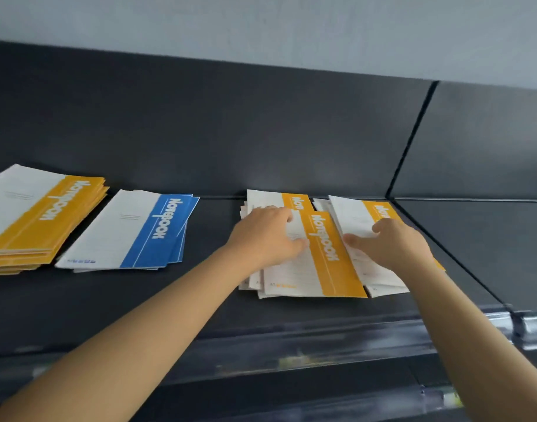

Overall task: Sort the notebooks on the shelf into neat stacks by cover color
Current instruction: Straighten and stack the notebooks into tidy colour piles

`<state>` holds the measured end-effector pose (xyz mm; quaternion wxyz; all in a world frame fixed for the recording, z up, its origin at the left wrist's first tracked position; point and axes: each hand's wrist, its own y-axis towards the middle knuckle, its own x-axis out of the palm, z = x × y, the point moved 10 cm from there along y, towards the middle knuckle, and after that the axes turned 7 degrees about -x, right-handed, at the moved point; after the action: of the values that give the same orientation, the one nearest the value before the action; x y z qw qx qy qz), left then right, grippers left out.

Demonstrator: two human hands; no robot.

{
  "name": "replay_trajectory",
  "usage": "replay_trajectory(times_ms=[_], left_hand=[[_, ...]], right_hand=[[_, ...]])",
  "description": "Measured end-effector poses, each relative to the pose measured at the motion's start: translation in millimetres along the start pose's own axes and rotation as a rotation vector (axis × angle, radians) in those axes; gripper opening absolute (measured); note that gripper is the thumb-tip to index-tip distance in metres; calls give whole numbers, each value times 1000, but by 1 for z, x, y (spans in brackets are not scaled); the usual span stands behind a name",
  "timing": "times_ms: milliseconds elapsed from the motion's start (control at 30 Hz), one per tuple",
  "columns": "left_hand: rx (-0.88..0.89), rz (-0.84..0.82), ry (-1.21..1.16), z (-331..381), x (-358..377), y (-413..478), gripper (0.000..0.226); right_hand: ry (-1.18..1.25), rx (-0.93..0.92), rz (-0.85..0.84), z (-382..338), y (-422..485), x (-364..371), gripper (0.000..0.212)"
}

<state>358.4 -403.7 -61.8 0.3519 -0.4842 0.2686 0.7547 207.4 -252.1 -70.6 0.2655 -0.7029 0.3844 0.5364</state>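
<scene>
Dark shelf [215,269], grey back panel [230,132] behind it, pale wall above.

Item 1: loose pile [252,281] of yellow-banded notebooks, right of centre on the shelf, fanned and overlapping, edges not squared. The top notebook [331,260] lies askew across the pile; a second one [352,214] is just beside it to the right, partly under it.

Item 2: left hand [267,236] on the pile's left part, thumb laid on the top notebook's white cover, fingers [279,212] bent over the far side. Whether they pinch an edge cannot be told.

Item 3: right hand [392,242] on the second notebook, thumb stretched leftward on the cover, fingers curled. Grip or plain pressure cannot be told.

Item 4: blue stack [133,233], left of centre, slightly fanned.

Item 5: yellow stack [33,214], far left, thick and fairly even.

Status, as judged: well along. Two colour stacks are formed; the loose pile remains to be squared or merged with the yellow stack, and the blue stack needs straightening.
</scene>
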Motion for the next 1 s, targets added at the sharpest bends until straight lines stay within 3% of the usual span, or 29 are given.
replay_trajectory(times_ms=[167,233,433,500,600,667,733,800,900,1000], left_hand=[[7,-46,32,50,28,18,49],[-4,-39,106,59,36,26,48],[-124,-59,211,34,33,34,68],[-205,-83,217,14,23,32,78],[-329,-84,181,-17,6,28,90],[-369,-73,148,-28,-2,26,86],[-385,-61,89,-32,-6,24,72],[-416,-61,8,-37,-7,24,63],[-481,-48,-152,-59,-10,29,59],[-498,33,-354,-78,-18,35,25]], right_hand=[[1,130,-66,43,13,8,122],[56,160,-78,54,15,6,130],[-33,102,32,57,14,-12,112],[45,64,98,53,18,-20,90],[386,-12,187,45,27,-32,33],[779,-23,116,34,33,-27,16],[1033,-15,-47,12,31,-12,18],[1115,-39,-226,-15,27,6,26],[1048,-55,-334,-40,28,25,38],[804,-71,-358,-53,37,32,40]])
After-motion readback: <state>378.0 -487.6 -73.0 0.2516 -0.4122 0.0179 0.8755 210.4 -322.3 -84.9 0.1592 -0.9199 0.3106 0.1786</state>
